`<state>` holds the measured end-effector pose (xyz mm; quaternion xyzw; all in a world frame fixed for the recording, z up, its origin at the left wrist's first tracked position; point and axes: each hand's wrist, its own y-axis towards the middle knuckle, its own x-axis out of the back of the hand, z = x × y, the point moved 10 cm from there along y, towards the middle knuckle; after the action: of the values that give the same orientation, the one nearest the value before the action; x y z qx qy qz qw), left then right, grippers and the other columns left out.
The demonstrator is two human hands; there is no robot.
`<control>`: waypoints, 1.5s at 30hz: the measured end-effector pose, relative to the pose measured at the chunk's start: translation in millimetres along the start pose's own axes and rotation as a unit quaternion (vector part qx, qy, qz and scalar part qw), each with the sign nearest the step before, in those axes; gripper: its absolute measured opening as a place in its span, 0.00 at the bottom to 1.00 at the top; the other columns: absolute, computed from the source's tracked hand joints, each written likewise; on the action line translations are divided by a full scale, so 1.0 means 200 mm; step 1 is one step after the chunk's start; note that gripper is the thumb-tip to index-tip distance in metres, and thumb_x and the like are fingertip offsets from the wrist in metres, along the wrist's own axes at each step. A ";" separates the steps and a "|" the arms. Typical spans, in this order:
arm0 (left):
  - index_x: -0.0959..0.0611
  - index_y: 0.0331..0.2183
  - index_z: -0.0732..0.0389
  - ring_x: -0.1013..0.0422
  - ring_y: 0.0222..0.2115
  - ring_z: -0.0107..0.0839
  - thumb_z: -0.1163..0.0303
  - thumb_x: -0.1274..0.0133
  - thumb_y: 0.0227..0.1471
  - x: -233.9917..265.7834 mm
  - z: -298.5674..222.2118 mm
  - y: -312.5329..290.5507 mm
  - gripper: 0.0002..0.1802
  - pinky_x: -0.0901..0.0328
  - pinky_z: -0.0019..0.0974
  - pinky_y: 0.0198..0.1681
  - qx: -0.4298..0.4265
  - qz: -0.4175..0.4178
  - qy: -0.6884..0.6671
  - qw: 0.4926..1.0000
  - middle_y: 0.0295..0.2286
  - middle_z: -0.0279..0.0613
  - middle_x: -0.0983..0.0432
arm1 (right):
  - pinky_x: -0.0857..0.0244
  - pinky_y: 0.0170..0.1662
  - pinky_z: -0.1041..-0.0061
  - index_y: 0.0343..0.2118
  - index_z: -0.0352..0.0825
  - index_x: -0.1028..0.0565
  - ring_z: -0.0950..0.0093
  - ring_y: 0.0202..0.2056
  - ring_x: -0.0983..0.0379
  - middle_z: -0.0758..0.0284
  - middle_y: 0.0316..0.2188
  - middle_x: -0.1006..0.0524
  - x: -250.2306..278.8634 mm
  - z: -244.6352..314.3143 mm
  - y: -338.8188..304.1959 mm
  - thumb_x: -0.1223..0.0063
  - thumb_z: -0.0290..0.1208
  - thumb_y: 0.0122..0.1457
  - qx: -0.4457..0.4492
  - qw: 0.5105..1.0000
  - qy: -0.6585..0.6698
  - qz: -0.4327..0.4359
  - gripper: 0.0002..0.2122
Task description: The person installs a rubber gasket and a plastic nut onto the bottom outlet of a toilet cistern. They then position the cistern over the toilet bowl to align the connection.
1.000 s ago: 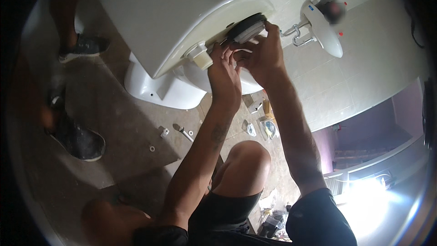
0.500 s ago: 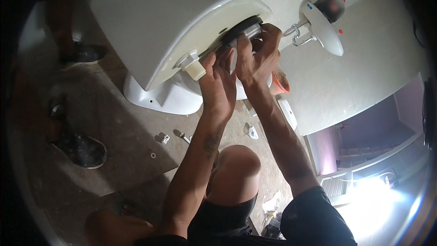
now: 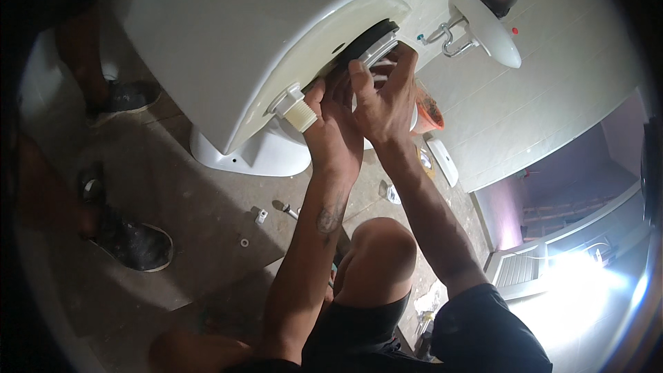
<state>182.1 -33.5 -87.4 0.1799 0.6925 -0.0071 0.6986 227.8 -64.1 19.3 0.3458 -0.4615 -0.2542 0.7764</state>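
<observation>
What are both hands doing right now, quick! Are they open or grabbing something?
Left hand: can't tell; its shaded fingertips are unclear by the white tank's underside.
Right hand: closed around the white ring.

Left forearm (image 3: 304, 269) bare, rising from lower edge, tattoo (image 3: 330, 218) near wrist. Left hand (image 3: 336, 124) palm side toward camera, thumb at left, fingers pointing up, tips partly hidden. Right forearm (image 3: 435, 214) bare below dark sleeve (image 3: 490, 331), slanting up and leftward. Right hand (image 3: 387, 100) close beside left, back toward camera, thumb raised, fingers bent in grasp. Bent knee (image 3: 387, 245) between forearms.
</observation>
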 end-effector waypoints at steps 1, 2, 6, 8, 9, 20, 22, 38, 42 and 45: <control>0.35 0.60 0.64 0.40 0.58 0.36 0.49 0.71 0.64 0.00 0.01 0.00 0.34 0.51 0.42 0.65 0.005 -0.008 -0.015 1.000 0.54 0.45 0.34 | 0.31 0.38 0.60 0.52 0.28 0.41 0.59 0.34 0.26 0.51 0.35 0.26 0.02 -0.01 0.01 0.37 0.46 0.51 0.013 1.000 0.004 -0.024 0.35; 0.34 0.60 0.64 0.40 0.58 0.36 0.49 0.71 0.64 -0.01 0.01 0.00 0.34 0.51 0.42 0.65 0.006 -0.009 -0.027 1.000 0.54 0.45 0.34 | 0.31 0.38 0.60 0.52 0.28 0.41 0.59 0.33 0.26 0.51 0.35 0.27 0.03 -0.02 0.03 0.37 0.46 0.50 0.023 0.999 0.017 -0.021 0.35; 0.32 0.58 0.65 0.40 0.58 0.36 0.48 0.71 0.64 0.04 0.02 0.02 0.34 0.52 0.42 0.65 0.016 -0.026 -0.036 0.999 0.54 0.45 0.33 | 0.31 0.37 0.59 0.52 0.27 0.41 0.59 0.33 0.26 0.52 0.36 0.28 0.02 -0.01 0.05 0.35 0.46 0.48 0.036 0.997 0.060 0.005 0.36; 0.31 0.58 0.64 0.41 0.59 0.37 0.47 0.70 0.63 0.06 0.05 0.03 0.35 0.53 0.42 0.65 0.030 -0.020 -0.047 0.998 0.55 0.45 0.33 | 0.31 0.37 0.58 0.52 0.26 0.40 0.56 0.34 0.26 0.51 0.35 0.28 0.02 -0.05 0.06 0.35 0.47 0.48 0.093 0.996 -0.005 0.005 0.37; 0.31 0.58 0.63 0.41 0.59 0.37 0.47 0.70 0.63 0.05 0.04 0.03 0.35 0.54 0.42 0.66 0.036 -0.010 -0.043 0.998 0.56 0.45 0.33 | 0.29 0.34 0.58 0.52 0.25 0.39 0.52 0.30 0.25 0.52 0.31 0.25 0.02 -0.04 0.08 0.35 0.48 0.48 0.121 0.993 0.000 0.007 0.38; 0.40 0.65 0.60 0.46 0.64 0.43 0.43 0.61 0.61 0.01 0.00 -0.09 0.40 0.52 0.47 0.66 0.038 0.013 0.168 0.985 0.64 0.45 0.44 | 0.28 0.42 0.53 0.42 0.11 0.40 0.40 0.35 0.24 0.36 0.30 0.24 -0.07 -0.20 -0.05 0.44 0.46 0.52 -0.324 0.881 0.334 -0.090 0.34; 0.40 0.64 0.62 0.47 0.64 0.45 0.47 0.61 0.62 -0.01 -0.05 -0.09 0.38 0.53 0.52 0.67 -0.014 0.037 0.229 0.973 0.64 0.47 0.45 | 0.30 0.39 0.53 0.41 0.17 0.31 0.47 0.33 0.23 0.44 0.27 0.24 -0.12 -0.20 -0.07 0.42 0.49 0.50 -0.322 0.880 0.345 -0.056 0.32; 0.26 0.54 0.56 0.47 0.63 0.34 0.50 0.59 0.62 0.06 -0.08 -0.07 0.27 0.59 0.48 0.67 0.056 -0.035 0.151 0.986 0.59 0.37 0.36 | 0.27 0.34 0.74 0.44 0.40 0.27 0.70 0.33 0.24 0.66 0.36 0.29 0.11 -0.03 0.00 0.32 0.41 0.38 0.232 0.950 0.089 -0.186 0.28; 0.31 0.56 0.65 0.49 0.63 0.38 0.48 0.62 0.63 0.00 -0.05 -0.04 0.32 0.60 0.48 0.67 0.064 0.017 0.108 0.992 0.59 0.45 0.38 | 0.27 0.20 0.68 0.44 0.36 0.27 0.63 0.21 0.21 0.62 0.28 0.28 0.15 0.00 0.05 0.33 0.40 0.39 0.261 0.944 0.134 -0.151 0.27; 0.40 0.62 0.67 0.53 0.65 0.43 0.47 0.63 0.63 0.01 -0.06 -0.08 0.37 0.62 0.51 0.68 0.038 -0.006 0.124 0.992 0.63 0.49 0.45 | 0.23 0.35 0.64 0.40 0.33 0.24 0.57 0.35 0.19 0.55 0.34 0.20 0.05 -0.03 0.09 0.29 0.43 0.41 0.133 0.978 0.160 -0.031 0.25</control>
<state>166.8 -44.3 -93.7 0.2014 0.7738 -0.0152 0.6004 240.2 -58.4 37.0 0.4960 -0.3501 -0.1558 0.7792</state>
